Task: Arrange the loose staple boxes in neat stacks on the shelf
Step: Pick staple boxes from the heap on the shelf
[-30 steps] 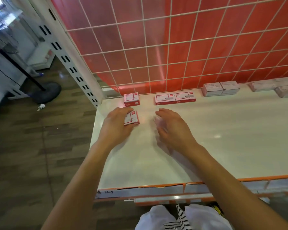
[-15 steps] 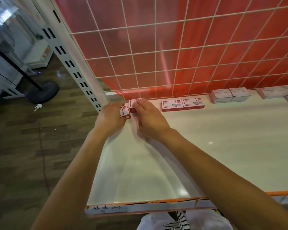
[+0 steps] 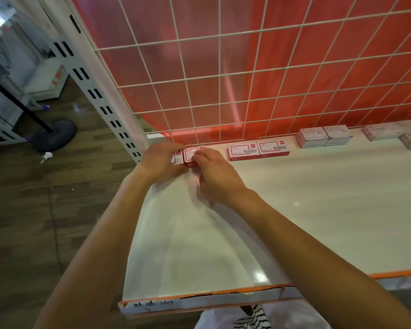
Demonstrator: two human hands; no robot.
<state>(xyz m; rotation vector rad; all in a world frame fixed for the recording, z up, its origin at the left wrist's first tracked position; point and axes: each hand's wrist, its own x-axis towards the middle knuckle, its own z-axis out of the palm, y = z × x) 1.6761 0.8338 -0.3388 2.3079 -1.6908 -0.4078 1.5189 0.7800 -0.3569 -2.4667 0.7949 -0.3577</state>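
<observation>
Head view: your left hand (image 3: pixel 160 160) brought its gripped staple box (image 3: pixel 176 158) to 12 o'clock beside the corner box (image 3: pixel 191 155) your right hand (image 3: pixel 215 175) pinched; alignment pending.

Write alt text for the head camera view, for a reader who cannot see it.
The left hand and right hand grip small red staple boxes at the back left corner of a white shelf, against a white wire grid backed in red. Two more red boxes lie flat to their right, with pale boxes farther along.

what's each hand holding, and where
Left hand grips one staple box by its left end; right hand pinches the neighbouring box at its right side.
</observation>
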